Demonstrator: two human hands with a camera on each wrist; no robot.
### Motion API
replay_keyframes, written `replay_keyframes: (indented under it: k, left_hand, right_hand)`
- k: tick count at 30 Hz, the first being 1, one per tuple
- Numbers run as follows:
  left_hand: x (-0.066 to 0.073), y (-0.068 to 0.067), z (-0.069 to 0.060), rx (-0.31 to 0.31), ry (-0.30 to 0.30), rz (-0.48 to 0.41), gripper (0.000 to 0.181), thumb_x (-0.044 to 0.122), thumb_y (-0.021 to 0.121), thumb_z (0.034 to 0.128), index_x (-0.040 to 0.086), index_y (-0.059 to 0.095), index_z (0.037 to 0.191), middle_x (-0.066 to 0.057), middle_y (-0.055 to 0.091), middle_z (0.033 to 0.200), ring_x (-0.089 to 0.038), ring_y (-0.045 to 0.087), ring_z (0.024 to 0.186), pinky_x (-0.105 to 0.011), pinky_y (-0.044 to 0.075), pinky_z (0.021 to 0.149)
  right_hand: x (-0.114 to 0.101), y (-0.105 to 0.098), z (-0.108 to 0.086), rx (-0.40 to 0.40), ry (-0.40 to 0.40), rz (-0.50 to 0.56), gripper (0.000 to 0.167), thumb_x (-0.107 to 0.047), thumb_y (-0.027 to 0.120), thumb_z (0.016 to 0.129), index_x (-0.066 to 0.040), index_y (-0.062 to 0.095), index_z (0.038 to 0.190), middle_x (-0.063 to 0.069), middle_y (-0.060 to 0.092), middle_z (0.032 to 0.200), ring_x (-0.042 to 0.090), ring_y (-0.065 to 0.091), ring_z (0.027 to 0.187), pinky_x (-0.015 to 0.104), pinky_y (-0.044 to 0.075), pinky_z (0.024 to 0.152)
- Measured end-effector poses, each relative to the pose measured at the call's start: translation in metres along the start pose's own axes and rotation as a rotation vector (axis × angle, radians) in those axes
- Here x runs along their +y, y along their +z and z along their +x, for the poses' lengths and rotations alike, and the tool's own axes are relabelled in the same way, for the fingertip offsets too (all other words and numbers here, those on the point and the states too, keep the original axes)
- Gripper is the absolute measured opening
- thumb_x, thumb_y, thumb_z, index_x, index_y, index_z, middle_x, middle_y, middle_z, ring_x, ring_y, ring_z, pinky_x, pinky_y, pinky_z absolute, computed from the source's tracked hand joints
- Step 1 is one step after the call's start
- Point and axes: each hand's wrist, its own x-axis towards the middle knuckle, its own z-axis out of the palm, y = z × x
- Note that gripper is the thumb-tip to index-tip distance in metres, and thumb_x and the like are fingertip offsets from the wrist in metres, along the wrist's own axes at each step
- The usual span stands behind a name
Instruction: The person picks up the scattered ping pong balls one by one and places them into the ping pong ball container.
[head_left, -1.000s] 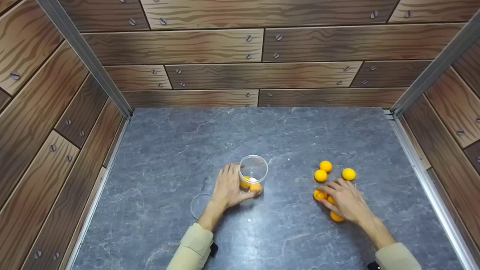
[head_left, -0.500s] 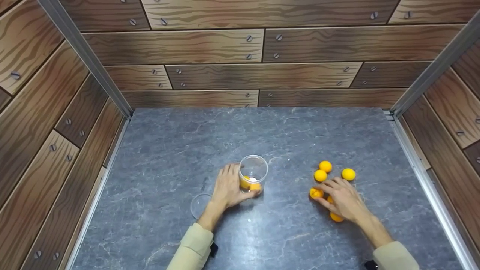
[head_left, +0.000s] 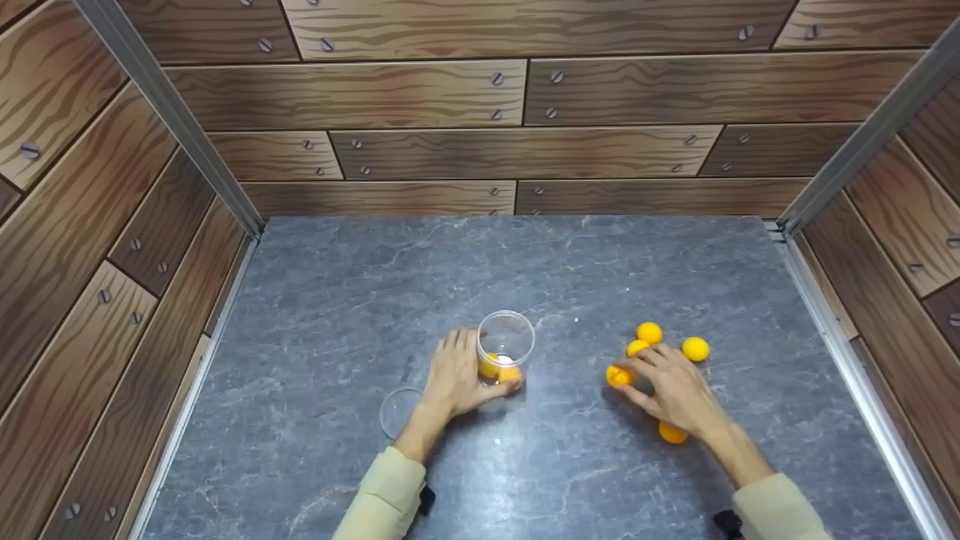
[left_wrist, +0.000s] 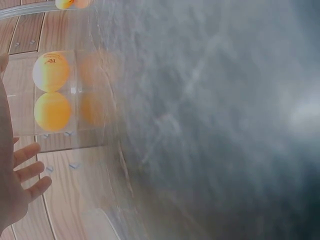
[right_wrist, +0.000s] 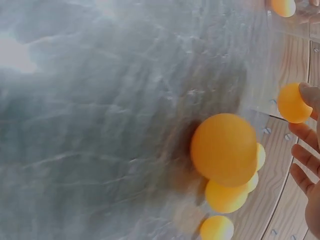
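Observation:
A clear cup [head_left: 507,337] stands on the table with orange balls [head_left: 509,374] low inside it. My left hand [head_left: 454,375] curls round the cup's left and near side; the left wrist view shows two balls [left_wrist: 52,111] through its wall. To the right, my right hand [head_left: 679,390] pinches an orange ball [head_left: 619,376] between thumb and fingertips, also plain in the right wrist view, where the ball [right_wrist: 294,103] is at the fingertips. Other orange balls [head_left: 649,333] lie around and partly under the right hand.
A clear round lid [head_left: 399,412] lies flat beside the left forearm, partly covered by it. One ball [head_left: 695,349] lies right of the group, another [head_left: 673,432] nearer the front. Wood-patterned walls [head_left: 420,154] and metal rails [head_left: 855,375] border the grey table [head_left: 360,277].
My right hand has moved a little left and away from me with the pinched ball, leaving the nearest ball behind. The left hand and the cup have stayed in place.

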Motion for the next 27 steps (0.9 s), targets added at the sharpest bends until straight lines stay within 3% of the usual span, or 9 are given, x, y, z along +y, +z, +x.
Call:
replay_keyframes:
  k: [14, 19, 27]
  left_hand:
    - [0.0, -0.001, 0.0, -0.011, -0.001, 0.0, 0.107, 0.089, 0.06, 0.0775, 0.003, 0.053, 0.14, -0.011, 0.065, 0.126, -0.028, 0.061, 0.117, -0.043, 0.053, 0.098]
    - [0.0, -0.001, 0.0, -0.018, -0.004, -0.004, 0.107, 0.089, 0.059, 0.0775, 0.003, 0.052, 0.141, -0.011, 0.065, 0.126, -0.028, 0.061, 0.117, -0.042, 0.052, 0.098]
    - [0.0, 0.0, 0.0, 0.037, 0.015, 0.02, 0.101, 0.087, 0.063, 0.076, 0.005, 0.055, 0.135, -0.009, 0.066, 0.121, -0.026, 0.061, 0.112, -0.039, 0.051, 0.091]
  right_hand:
    - [-0.014, -0.011, 0.038, -0.024, 0.009, 0.043, 0.035, -0.032, 0.087, 0.086, -0.021, 0.078, 0.118, 0.001, 0.076, 0.108, 0.023, 0.066, 0.103, 0.046, 0.055, 0.092]
    - [-0.015, -0.016, 0.049, 0.022, -0.009, 0.058, 0.037, -0.029, 0.088, 0.084, -0.019, 0.078, 0.118, 0.002, 0.077, 0.108, 0.024, 0.065, 0.102, 0.047, 0.054, 0.091]
    - [-0.014, -0.023, 0.064, 0.11, -0.011, 0.084, 0.036, -0.026, 0.089, 0.083, -0.016, 0.079, 0.115, 0.003, 0.077, 0.104, 0.027, 0.065, 0.101, 0.048, 0.053, 0.091]
